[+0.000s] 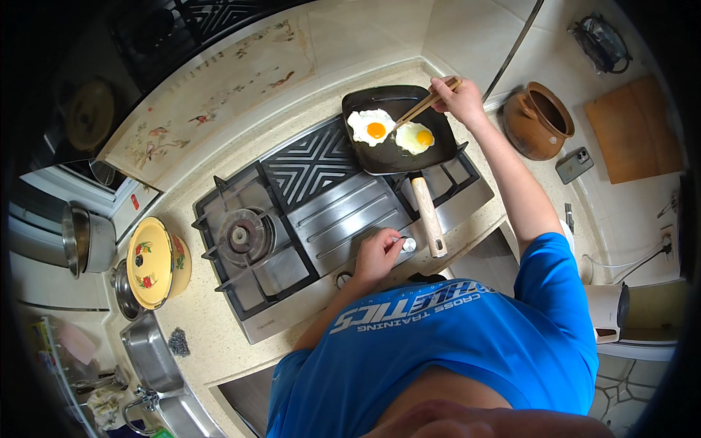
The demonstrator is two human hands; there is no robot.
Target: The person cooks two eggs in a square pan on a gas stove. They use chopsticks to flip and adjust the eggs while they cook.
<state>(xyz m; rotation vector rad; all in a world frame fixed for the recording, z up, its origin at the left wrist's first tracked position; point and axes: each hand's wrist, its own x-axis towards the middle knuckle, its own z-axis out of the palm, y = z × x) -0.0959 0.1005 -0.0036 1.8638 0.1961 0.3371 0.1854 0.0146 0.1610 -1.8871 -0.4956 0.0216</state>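
Observation:
My right hand (457, 99) holds a pair of wooden chopsticks (424, 105), their tips between two fried eggs in a dark square frying pan (383, 159). The left egg (372, 127) has ruffled white edges; the right egg (414, 138) has some clearer, wet-looking white. Both yolks are whole. The pan sits on the right burner of a gas stove (350, 213), its wooden handle (427, 213) pointing towards me. My left hand (378, 256) has its thumb and fingers on a metal stove knob (408, 244). Any flame under the pan is hidden.
The left burner (241, 235) holds no pan. Left of the stove are a yellow enamel pot (181, 268), a steel sink (150, 350) and a scouring pad (178, 342). At right stand a brown clay pot (526, 128), a phone (574, 165) and a wooden board (635, 131).

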